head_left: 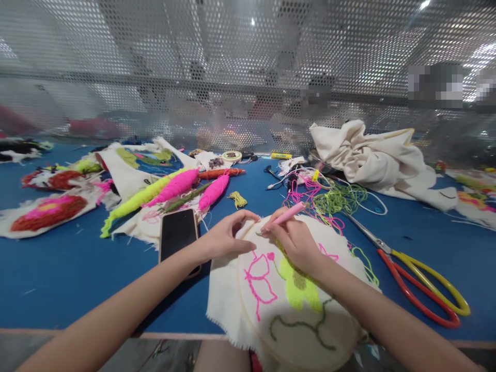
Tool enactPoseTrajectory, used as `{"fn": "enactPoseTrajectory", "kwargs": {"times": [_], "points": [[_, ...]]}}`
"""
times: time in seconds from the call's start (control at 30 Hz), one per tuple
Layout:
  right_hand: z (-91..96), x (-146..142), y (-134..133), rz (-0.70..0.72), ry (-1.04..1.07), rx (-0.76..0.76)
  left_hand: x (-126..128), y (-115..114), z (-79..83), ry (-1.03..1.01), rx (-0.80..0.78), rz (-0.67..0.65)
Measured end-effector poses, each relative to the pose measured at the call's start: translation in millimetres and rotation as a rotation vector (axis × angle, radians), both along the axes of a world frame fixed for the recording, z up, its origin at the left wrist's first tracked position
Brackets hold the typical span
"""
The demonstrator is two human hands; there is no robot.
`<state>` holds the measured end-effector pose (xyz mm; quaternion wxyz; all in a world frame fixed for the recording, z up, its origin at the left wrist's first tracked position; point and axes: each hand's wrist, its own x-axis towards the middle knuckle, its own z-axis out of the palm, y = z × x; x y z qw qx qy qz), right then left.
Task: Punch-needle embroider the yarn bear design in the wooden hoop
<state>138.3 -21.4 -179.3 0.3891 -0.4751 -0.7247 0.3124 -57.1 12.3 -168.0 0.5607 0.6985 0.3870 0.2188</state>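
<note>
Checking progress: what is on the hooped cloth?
A pink butterfly, yellow-green flower and green stem; the right hand, holding a pink tool, hides the flower's top.

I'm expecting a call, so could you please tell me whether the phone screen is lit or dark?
Dark: the phone lies face up, its screen black throughout.

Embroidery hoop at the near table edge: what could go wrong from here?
1. The left hand grips the embroidery hoop at its rim, right beside the tip of the pink punch tool held in the right hand. A slip could prick a finger.
2. The hoop overhangs the blue table, so downward pressure might tip it.
3. Loose threads and scissors lie near the right arm and could snag.
</note>
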Motion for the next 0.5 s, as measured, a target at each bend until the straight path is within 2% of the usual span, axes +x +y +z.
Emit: {"fn": "enactPoseTrajectory", "kwargs": {"times": [0.17, 0.33, 0.5], "points": [[1.7, -3, 2, 0.028, -0.005, -0.022, 0, 1, 2.4, 0.095, 0.076, -0.02], [2.4, -8, 9, 0.079, -0.048, -0.114, -1, 4, 1.2, 0.206, 0.173, -0.019], [2.8, -11, 17, 0.093, -0.145, -0.111, -1, 2, -0.5, 0.321, 0.407, 0.05]]}}
